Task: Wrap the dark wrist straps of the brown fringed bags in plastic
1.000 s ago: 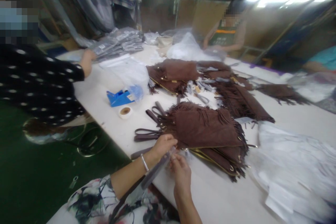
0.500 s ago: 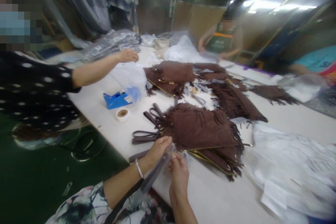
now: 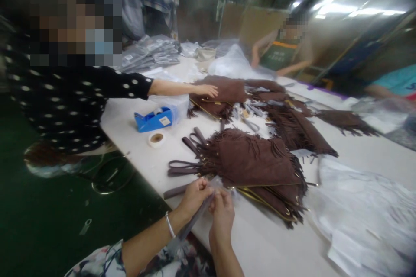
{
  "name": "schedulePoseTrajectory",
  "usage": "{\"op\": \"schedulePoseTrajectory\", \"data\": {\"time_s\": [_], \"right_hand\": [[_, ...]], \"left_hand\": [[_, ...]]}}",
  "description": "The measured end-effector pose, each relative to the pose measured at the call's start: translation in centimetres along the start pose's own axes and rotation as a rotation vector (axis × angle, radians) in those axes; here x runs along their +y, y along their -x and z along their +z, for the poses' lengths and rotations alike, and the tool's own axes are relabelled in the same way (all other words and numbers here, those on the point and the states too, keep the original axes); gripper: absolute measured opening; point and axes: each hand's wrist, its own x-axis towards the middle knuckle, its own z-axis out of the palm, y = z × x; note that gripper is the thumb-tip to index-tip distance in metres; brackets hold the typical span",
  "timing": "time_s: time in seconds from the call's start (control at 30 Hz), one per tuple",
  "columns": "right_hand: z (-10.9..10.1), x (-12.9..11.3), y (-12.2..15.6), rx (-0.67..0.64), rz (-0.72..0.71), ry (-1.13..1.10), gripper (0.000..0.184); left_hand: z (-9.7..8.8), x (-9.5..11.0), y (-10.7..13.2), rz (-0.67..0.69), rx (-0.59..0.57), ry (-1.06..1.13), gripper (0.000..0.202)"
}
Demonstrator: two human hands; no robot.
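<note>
Close to the table's front edge, my left hand (image 3: 194, 198) pinches a clear plastic sleeve (image 3: 215, 182) with a dark strap (image 3: 196, 218) inside it. My right hand (image 3: 222, 213) grips the same sleeve near its top end, fingertips close to the left ones. The strap slants down toward my lap. Just beyond my hands lies a stack of brown fringed suede bags (image 3: 256, 160), with gold zippers showing along the lower edges. Several wrist loops (image 3: 182, 166) stick out at the stack's left side.
A blue tape dispenser (image 3: 153, 119) and a tape roll (image 3: 156, 140) sit at the left. More fringed bags (image 3: 300, 132) lie farther back. Plastic bags (image 3: 360, 207) cover the right side. A co-worker in polka dots (image 3: 65, 108) reaches across from the left; another person (image 3: 282, 54) stands opposite.
The co-worker at the left has leaned in and stretched a hand rightward onto the far brown bags. My left hand has shifted slightly down and left, still pinching the sleeve.
</note>
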Motion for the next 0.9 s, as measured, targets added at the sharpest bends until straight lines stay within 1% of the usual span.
{"op": "schedulePoseTrajectory", "data": {"time_s": [0.1,0.2,0.27,0.37,0.47,0.6,0.7,0.8,0.9], "right_hand": [[-0.1,-0.2,0.1,-0.004,-0.005,0.061,0.033],[-0.2,-0.5,0.3,0.007,-0.052,0.149,0.034],[-0.2,-0.7,0.4,0.012,-0.101,0.217,0.035],[-0.1,-0.8,0.3,0.026,-0.156,0.289,0.034],[-0.2,-0.5,-0.2,0.046,-0.136,0.281,0.032],[-0.6,-0.3,-0.8,0.046,-0.113,0.232,0.031],[-0.9,-0.4,-0.6,0.024,-0.115,0.2,0.032],[-1.2,-0.4,0.2,0.0,-0.076,0.202,0.039],[-1.5,-0.3,1.1,-0.004,-0.042,0.26,0.045]], "left_hand": [[0.1,0.2,-0.7,0.058,0.02,-0.093,0.016],[-0.4,0.9,-1.4,0.098,-0.046,-0.161,0.012],[-0.7,1.4,-1.6,0.113,-0.088,-0.169,0.011],[-0.7,1.8,-1.7,0.084,-0.132,-0.118,0.015],[-0.5,1.8,-1.5,0.035,-0.157,-0.041,0.022],[-0.5,1.5,-1.0,0.027,-0.138,0.008,0.03],[-0.8,1.0,-0.6,-0.017,-0.146,0.086,0.03],[-0.8,0.5,-0.5,-0.035,-0.08,0.082,0.027],[-0.4,0.3,-0.7,-0.034,-0.026,0.047,0.023]]}}
